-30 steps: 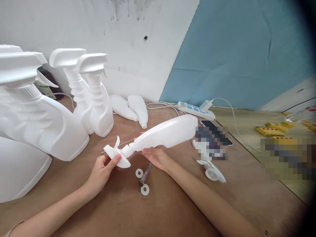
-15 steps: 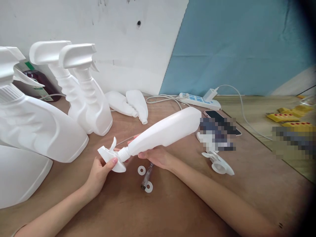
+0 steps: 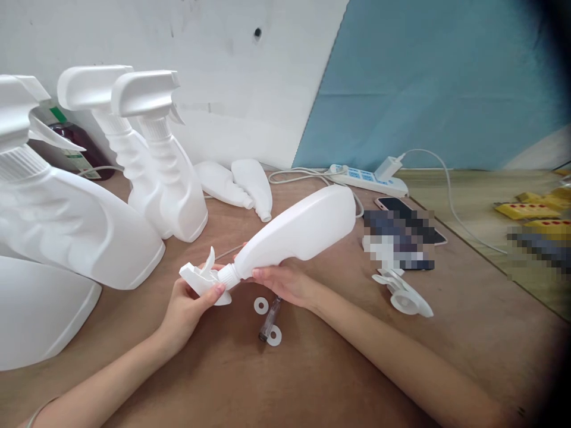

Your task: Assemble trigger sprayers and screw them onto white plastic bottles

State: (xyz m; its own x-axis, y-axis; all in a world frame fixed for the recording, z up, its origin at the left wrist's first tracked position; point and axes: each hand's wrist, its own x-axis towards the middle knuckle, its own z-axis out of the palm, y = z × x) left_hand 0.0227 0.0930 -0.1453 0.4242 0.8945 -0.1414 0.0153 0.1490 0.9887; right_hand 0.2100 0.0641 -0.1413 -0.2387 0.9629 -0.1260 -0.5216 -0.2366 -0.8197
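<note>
A white spray bottle [image 3: 303,226] is held tilted in front of me, its base up to the right and its neck down to the left. My right hand [image 3: 281,282] grips the bottle from below, near the neck. My left hand [image 3: 190,303] is closed on the white trigger sprayer head [image 3: 203,278], thumb just under the ribbed collar [image 3: 229,276]. The collar sits at the bottle's neck; how tightly cannot be seen. Below the hands lie two flat white rings [image 3: 261,305] and a small clear tube with a dark end [image 3: 270,321].
Several spray bottles with heads [image 3: 178,178] stand at the left, before a dark bottle [image 3: 91,148]. Two headless bottles [image 3: 252,184] lie at the back. A power strip [image 3: 368,180] with a cable, a phone [image 3: 413,220] and a loose white sprayer part [image 3: 405,297] are at the right.
The bottle has rolled about its long axis, and its base end has shifted slightly left. My left thumb has moved toward the collar. The whole view has shifted slightly.
</note>
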